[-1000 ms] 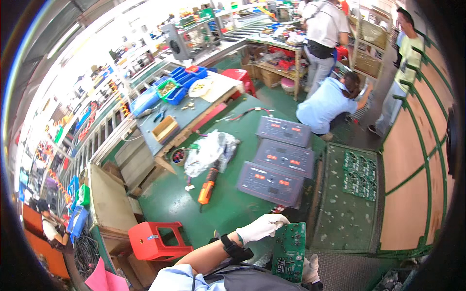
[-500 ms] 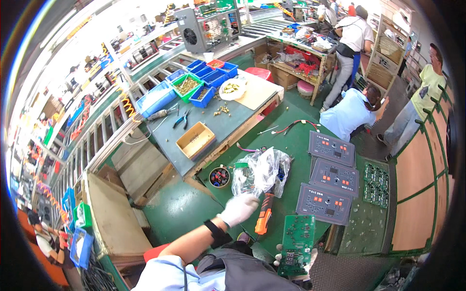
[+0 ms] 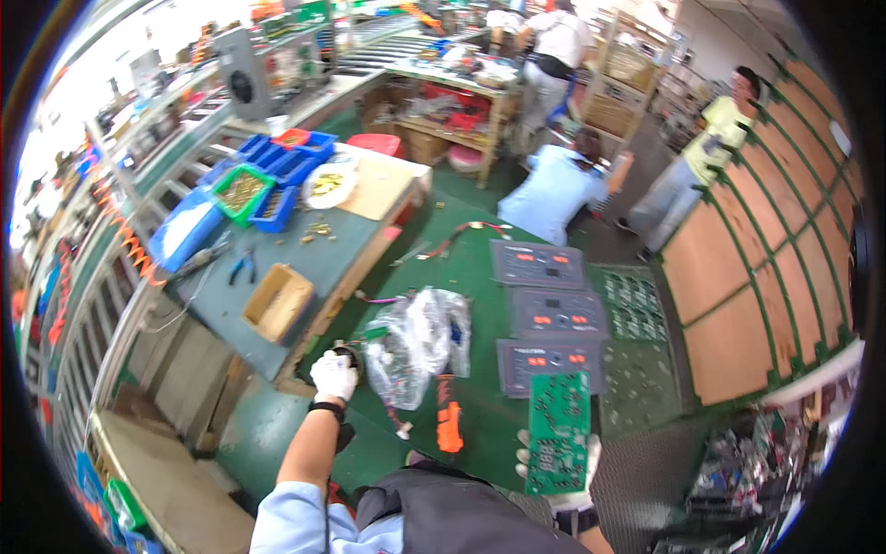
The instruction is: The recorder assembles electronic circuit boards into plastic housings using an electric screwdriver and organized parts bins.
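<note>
Pinching the circuit board [image 3: 559, 425], likely light, fragile, by its edges is the right hand [image 3: 574, 499]; left hand [image 3: 333, 376], grip unclear.

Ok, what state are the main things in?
Left hand: gloved, at a round container
Right hand: gloved, gripping
Circuit board: held, component side showing
Plastic bag: crumpled
Orange tool: lying unheld
Grey panels: lying face up
Green bin: open, holding small pieces
Wooden box: open
</note>
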Demonstrator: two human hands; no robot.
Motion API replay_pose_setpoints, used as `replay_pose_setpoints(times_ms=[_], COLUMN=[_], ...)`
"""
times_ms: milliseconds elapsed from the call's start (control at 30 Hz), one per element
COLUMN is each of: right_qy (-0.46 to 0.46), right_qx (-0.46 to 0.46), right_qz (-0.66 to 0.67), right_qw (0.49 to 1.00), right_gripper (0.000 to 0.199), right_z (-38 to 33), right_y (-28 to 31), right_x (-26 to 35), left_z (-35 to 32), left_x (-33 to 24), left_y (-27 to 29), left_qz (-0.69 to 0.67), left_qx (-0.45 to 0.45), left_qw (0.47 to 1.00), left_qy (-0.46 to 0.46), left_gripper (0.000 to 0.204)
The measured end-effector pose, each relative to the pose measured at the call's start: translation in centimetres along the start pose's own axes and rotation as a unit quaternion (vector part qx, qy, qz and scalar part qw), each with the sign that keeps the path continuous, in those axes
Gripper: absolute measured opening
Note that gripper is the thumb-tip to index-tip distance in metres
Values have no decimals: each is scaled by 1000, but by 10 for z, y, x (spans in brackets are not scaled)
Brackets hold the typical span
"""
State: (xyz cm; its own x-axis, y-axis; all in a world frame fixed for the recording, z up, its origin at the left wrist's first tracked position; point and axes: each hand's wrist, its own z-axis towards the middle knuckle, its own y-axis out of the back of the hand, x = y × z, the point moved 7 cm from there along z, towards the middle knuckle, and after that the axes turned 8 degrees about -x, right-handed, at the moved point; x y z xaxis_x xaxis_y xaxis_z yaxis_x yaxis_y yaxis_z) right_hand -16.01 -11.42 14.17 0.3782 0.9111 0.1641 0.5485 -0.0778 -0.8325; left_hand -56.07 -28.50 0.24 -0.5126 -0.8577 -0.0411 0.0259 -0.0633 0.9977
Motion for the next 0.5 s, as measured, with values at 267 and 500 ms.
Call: replay_pose_setpoints(times_ms=[267, 500], right_qy=[32, 56], right_qx=[111, 74], right_qz=[-13, 11], right_qw=[993, 996], right_gripper=[93, 82], right_z=[7, 0], right_y=[-49, -55], right_x=[17, 29], left_z=[7, 14], left_x=[29, 15], left_y=[-28, -43], left_qz=[69, 57], left_qx=[8, 31], left_qw=[997, 998], left_qy=[45, 13], left_gripper=[29, 21])
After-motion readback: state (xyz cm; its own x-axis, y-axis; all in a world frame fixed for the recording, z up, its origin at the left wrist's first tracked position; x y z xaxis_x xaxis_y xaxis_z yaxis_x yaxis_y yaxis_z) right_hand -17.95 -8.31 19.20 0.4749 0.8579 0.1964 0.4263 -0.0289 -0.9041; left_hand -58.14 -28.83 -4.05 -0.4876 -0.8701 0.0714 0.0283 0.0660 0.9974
